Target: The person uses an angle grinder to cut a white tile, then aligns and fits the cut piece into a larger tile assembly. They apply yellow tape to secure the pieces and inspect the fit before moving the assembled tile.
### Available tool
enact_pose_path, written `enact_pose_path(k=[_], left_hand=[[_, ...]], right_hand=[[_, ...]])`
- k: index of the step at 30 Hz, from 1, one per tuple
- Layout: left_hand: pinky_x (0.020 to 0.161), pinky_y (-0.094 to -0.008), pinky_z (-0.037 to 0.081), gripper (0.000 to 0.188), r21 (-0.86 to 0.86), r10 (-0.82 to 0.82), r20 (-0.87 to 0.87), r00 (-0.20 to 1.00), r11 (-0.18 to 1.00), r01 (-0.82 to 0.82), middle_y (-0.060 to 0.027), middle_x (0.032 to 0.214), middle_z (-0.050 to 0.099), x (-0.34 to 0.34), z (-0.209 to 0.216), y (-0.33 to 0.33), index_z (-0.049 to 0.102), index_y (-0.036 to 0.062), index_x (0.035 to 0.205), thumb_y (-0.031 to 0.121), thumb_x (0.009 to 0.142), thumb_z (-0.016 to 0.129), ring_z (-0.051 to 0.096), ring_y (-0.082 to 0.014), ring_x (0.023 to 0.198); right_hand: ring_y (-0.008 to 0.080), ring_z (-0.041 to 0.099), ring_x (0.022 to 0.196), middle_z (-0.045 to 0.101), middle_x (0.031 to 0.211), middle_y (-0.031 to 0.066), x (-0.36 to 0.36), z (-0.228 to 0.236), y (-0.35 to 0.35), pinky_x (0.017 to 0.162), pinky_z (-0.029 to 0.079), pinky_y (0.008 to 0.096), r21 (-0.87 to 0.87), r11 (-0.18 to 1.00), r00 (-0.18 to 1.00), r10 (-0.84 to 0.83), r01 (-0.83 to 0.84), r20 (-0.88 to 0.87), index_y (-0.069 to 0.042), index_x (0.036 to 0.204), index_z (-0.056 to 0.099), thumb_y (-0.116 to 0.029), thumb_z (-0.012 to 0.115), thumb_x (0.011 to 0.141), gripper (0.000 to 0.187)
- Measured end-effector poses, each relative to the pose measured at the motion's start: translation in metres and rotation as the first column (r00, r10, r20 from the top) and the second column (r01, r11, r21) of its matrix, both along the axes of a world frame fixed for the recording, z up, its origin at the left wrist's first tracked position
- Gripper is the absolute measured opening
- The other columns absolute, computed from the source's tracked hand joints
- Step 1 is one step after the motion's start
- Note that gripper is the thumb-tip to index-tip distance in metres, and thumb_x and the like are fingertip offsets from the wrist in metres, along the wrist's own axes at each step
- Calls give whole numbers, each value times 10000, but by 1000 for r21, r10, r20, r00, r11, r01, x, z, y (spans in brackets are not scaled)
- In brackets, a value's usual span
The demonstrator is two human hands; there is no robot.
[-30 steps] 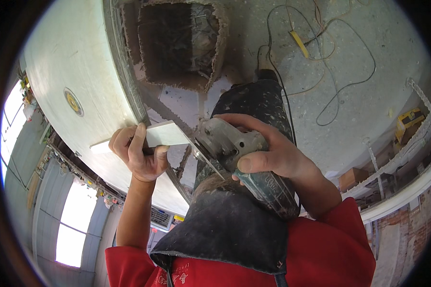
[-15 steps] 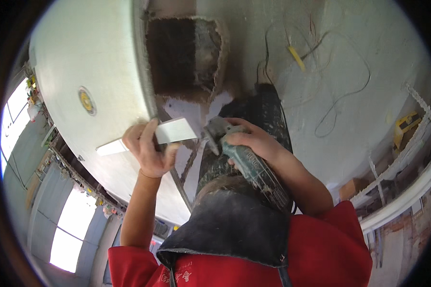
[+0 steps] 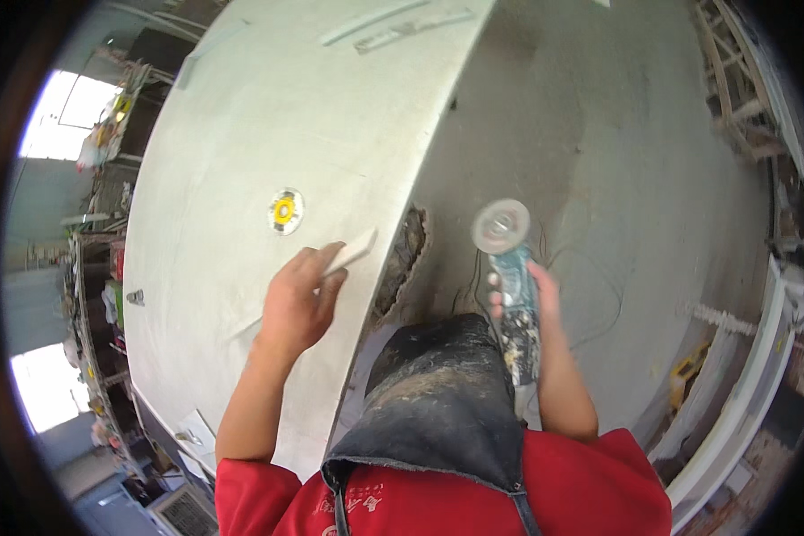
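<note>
My left hand grips a narrow white strip above the right edge of the pale worktable. One end of the strip sticks out past my thumb, and its other end comes out behind my hand near the wrist. Off to the right of the table, my right hand is wrapped round the body of a teal angle grinder. The grinder points away from me with its pale round disc facing up, apart from the strip. Its lower part is speckled with dust.
A disc with a yellow centre lies on the table, left of the strip. Several thin offcut strips rest at its far end. A ragged hole shows beside the table edge. Thin cables trail over the grey floor at right.
My right hand has lifted the grinder away from the strip, up and to the right, and turned its disc upward. My view has shifted, showing more of the table.
</note>
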State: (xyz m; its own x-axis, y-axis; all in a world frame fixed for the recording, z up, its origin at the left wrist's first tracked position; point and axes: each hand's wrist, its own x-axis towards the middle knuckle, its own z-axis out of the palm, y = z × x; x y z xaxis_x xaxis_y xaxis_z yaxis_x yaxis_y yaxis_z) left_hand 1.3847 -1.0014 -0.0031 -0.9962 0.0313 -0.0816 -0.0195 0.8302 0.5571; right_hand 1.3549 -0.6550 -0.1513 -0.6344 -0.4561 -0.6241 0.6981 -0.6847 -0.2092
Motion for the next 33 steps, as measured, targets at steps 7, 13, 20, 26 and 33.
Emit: enact_pose_path(k=[7,13,20,26,33], left_hand=[[585,-284,481,571,722,280,356,891,523,-453,-119,826,673,91,143,-21,648,-77,1187,462,1048,521,603,-164,634],[593,-308,479,668,883,322,361,875,184,-432,-140,806,658,177,157,35,606,-142,1191,501,1028,529,598,-181,629],[611,-323,467,656,939,386,294,874,52,-339,-139,802,644,235,145,49,598,-143,1205,484,1031,515,583,-188,641],[606,-329,468,588,947,414,266,871,56,-317,-137,781,630,229,117,31,623,-148,1155,416,1015,534,577,-204,640],[589,-361,480,627,968,301,30,953,230,-103,-170,700,613,186,109,52,616,-186,1108,427,986,572,599,-259,619]], right_hand=[[247,684,682,640,964,132,-52,64,-135,511,595,367,202,853,787,522,-481,-328,-43,1429,452,-172,621,924,548],[217,675,691,650,977,137,-79,17,-165,520,595,344,269,784,653,616,-559,-441,-34,1384,467,-117,629,871,545],[216,682,699,674,1028,147,-53,32,-140,518,564,330,531,713,552,696,-458,-459,-117,1508,372,-102,614,860,691],[522,609,1107,635,1221,307,-6,49,-124,961,491,536,958,36,165,983,284,-86,-86,1590,223,-73,619,834,854],[469,658,959,647,1069,302,-22,41,-130,838,533,542,917,-121,57,993,380,107,7,1580,212,-93,517,905,747]])
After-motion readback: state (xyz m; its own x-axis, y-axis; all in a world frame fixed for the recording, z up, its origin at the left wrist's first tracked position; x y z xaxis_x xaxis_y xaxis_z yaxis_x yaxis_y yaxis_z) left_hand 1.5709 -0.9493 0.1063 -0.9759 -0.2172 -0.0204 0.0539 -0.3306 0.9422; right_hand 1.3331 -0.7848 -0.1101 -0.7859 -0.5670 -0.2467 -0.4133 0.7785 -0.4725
